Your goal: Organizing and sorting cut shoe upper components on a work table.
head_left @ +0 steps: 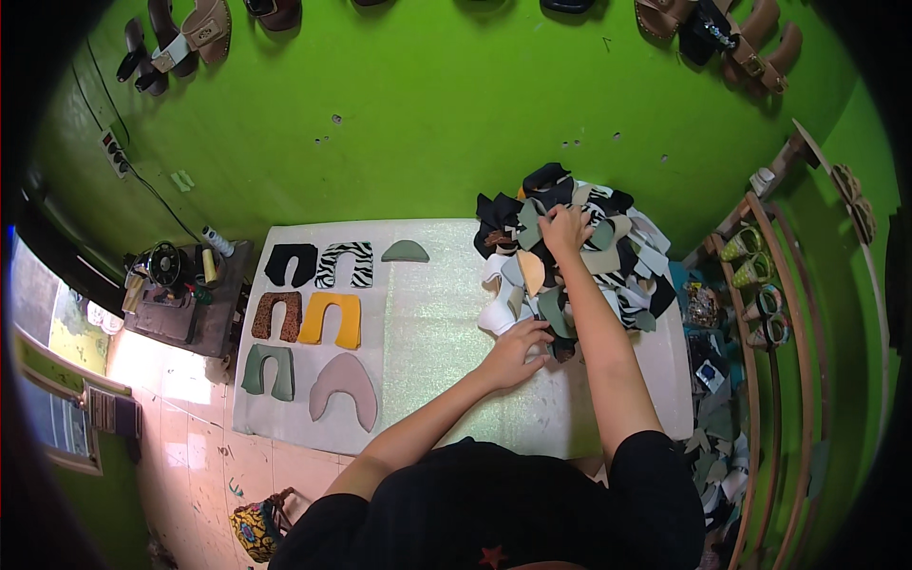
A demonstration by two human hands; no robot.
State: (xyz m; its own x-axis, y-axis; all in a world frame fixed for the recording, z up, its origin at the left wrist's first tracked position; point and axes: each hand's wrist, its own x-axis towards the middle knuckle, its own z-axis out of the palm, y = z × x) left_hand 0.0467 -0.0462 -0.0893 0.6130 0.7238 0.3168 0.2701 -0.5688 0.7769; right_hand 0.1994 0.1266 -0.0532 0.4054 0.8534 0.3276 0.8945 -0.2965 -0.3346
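A heaped pile of cut material pieces (632,256) in black, white, green, beige and zebra print lies on the right of the table. My right hand (567,231) reaches into its top, fingers closed at the edge of a grey-green piece (530,226). At the pile's near edge lies my left hand (518,353), fingers spread against the pieces and gripping nothing visible. To the left, U-shaped pieces are laid out in stacks: black (291,264), zebra (330,264), leopard (276,315), yellow (331,318) and green (269,369). Nearby are a mauve curved piece (343,385) and a green half-round (406,251).
A pale sheet covers the table (427,332), which stands against a green wall (408,133). On the left is a sewing machine (169,271) with thread cones. To the right stands a wooden rack (760,380) holding sandals, with scraps (717,465) heaped beside it.
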